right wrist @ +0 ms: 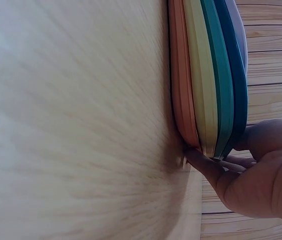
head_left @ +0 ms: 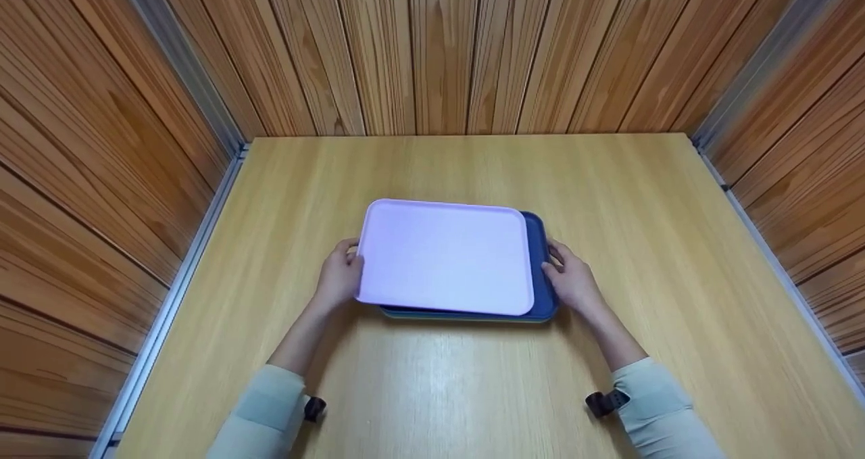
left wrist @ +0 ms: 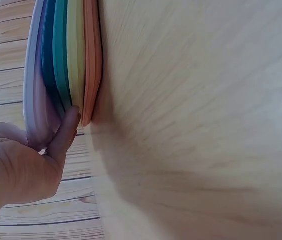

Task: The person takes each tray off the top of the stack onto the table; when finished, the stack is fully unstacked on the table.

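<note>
Plank walls [head_left: 442, 53] border a tabletop [head_left: 446, 391] stretching left, right, near and far around a tray stack [right wrist: 205, 85]; one person's left hand [head_left: 340, 273] pinches the left-overhanging lilac tray [head_left: 442, 256], right hand [head_left: 571, 276] gripping the stack's right edge.

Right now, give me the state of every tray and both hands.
Pale purple rectangular tray: topmost, shifted left of the rest
Dark blue rectangular tray: second, partly covered
Green rounded-corner tray: third, stacked
Yellow rounded-corner tray: fourth, stacked
Orange rounded-corner tray: bottom of the stack
Bare left hand: pinching the purple tray's left edge
Bare right hand: gripping the lower trays' right edge
</note>
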`<state>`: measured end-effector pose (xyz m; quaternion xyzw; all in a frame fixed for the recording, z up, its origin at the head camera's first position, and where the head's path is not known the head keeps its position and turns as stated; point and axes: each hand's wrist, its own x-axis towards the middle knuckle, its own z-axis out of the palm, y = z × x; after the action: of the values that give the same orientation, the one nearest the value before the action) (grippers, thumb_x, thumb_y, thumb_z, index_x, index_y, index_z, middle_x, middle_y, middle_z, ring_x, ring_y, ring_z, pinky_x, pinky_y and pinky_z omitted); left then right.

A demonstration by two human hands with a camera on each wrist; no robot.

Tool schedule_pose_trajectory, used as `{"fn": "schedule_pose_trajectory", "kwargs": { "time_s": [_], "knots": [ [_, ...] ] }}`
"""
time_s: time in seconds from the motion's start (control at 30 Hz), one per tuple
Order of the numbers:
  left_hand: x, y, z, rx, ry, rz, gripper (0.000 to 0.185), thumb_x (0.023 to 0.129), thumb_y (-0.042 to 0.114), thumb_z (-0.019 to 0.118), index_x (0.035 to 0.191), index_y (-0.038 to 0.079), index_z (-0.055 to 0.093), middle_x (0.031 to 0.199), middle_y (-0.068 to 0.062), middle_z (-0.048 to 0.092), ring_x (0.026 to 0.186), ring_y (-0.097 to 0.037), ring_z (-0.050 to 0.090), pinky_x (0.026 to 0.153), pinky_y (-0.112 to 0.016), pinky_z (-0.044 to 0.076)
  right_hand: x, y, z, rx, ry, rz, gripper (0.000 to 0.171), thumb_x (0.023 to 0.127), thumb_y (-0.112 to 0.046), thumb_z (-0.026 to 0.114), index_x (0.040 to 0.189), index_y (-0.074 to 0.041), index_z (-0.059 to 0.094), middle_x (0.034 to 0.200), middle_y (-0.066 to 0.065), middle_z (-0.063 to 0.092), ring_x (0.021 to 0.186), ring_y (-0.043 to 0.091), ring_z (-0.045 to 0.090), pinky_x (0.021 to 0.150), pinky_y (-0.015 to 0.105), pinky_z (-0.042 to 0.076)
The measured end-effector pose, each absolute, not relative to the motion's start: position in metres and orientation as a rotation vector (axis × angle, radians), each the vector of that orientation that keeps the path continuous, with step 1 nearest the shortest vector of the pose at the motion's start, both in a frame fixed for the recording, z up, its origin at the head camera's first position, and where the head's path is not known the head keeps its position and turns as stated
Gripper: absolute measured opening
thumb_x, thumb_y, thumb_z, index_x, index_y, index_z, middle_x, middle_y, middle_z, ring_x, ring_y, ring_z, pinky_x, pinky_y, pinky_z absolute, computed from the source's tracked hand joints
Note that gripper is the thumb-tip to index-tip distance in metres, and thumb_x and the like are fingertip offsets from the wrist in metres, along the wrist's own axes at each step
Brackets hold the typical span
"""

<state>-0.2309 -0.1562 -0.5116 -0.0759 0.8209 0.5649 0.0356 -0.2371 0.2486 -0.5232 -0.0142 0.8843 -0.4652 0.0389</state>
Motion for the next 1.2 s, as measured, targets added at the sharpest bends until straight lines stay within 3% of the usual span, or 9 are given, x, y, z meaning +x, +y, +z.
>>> {"fn": "schedule_pose_trajectory", "kwargs": {
  "time_s": [0.13,0.3,0.5,0.83,1.2],
  "knots": [
    [-0.227,-0.159,-0.505,-0.221,2.403,1.739,0.052,0.092,-0.001,0.046,0.144,0.001,0.035,0.12,-0.027,0.058,0.102,-0.035,0.062,0.078,-0.041,0.054,-0.237,0.249,-0.523,-0.038,2.715,-1.411,0.051,0.097,-0.004,0.048,0.145,0.003,0.03,0.143,0.026,0.038,0.124,0.04,0.046,0.1,0.045,0.04],
    [-0.224,-0.161,-0.498,-0.247,2.269,1.747,0.064,0.089,-0.008,0.043,0.149,0.006,0.028,0.122,-0.025,0.057,0.102,-0.033,0.062,0.077,-0.04,0.054,-0.237,0.249,-0.521,-0.016,2.716,-1.369,0.052,0.099,-0.008,0.047,0.147,0.001,0.029,0.144,0.024,0.037,0.123,0.041,0.047,0.099,0.047,0.04],
    [-0.223,-0.161,-0.496,-0.365,2.196,1.81,0.059,0.093,-0.006,0.043,0.149,0.012,0.032,0.122,-0.019,0.057,0.101,-0.029,0.062,0.075,-0.038,0.055,-0.238,0.25,-0.521,-0.004,2.699,-1.384,0.052,0.099,-0.008,0.047,0.147,0.001,0.029,0.144,0.024,0.038,0.127,0.038,0.043,0.102,0.045,0.038],
    [-0.225,-0.168,-0.501,-0.424,2.218,1.962,0.047,0.095,-0.004,0.043,0.142,0.004,0.043,0.118,-0.022,0.061,0.101,-0.032,0.063,0.076,-0.038,0.055,-0.238,0.248,-0.522,-0.03,2.73,-1.389,0.052,0.097,-0.005,0.049,0.145,0.002,0.032,0.142,0.025,0.04,0.127,0.038,0.044,0.101,0.045,0.039],
    [-0.231,-0.193,-0.5,-0.481,2.209,2.012,0.048,0.093,-0.005,0.042,0.141,-0.001,0.043,0.119,-0.028,0.058,0.098,-0.033,0.064,0.074,-0.039,0.055,-0.236,0.249,-0.522,-0.062,2.721,-1.407,0.051,0.098,-0.004,0.048,0.145,0.002,0.032,0.141,0.026,0.041,0.126,0.038,0.044,0.1,0.045,0.039]
  ]
}}
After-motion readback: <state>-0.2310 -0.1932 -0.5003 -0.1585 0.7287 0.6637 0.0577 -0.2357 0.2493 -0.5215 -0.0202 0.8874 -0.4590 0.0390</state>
